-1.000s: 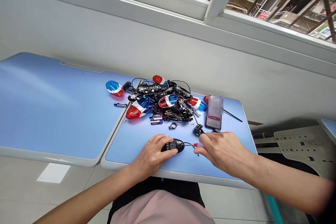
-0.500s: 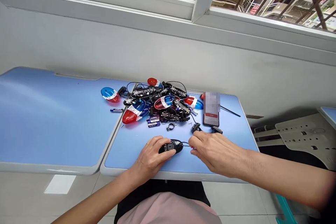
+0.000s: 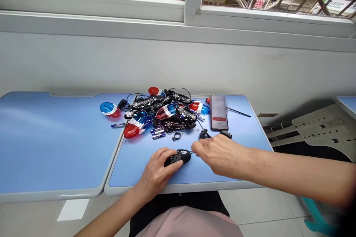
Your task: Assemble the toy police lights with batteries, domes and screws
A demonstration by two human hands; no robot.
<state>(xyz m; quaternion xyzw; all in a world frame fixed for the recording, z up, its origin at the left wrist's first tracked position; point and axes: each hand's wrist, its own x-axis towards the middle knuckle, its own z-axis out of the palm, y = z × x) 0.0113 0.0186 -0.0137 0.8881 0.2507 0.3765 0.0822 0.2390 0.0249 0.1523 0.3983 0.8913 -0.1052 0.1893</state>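
Observation:
My left hand (image 3: 159,168) is closed around a black oval light base (image 3: 185,155), pressing it to the table near the front edge. Its thumb and fingers grip the two long sides, with circuit parts showing between them. From the right end of the base runs a thin black cable (image 3: 191,152). The fingertips of my right hand (image 3: 219,155) pinch this cable close to the base. Just beyond the right hand lie a black clip piece (image 3: 204,133) and a second small black part (image 3: 226,134), partly behind the hand.
A heap of opened black light bases (image 3: 178,124) and red-and-blue lenses (image 3: 136,125) lies behind the hands. Several batteries (image 3: 157,133), a ring clamp (image 3: 177,136) and loose screws are in front of it. A phone (image 3: 219,118) lies over a screwdriver (image 3: 239,112) at the right.
My right hand has moved left, closer to the black base, so less cable shows between them. My left hand still holds the base. The camera view has shifted slightly.

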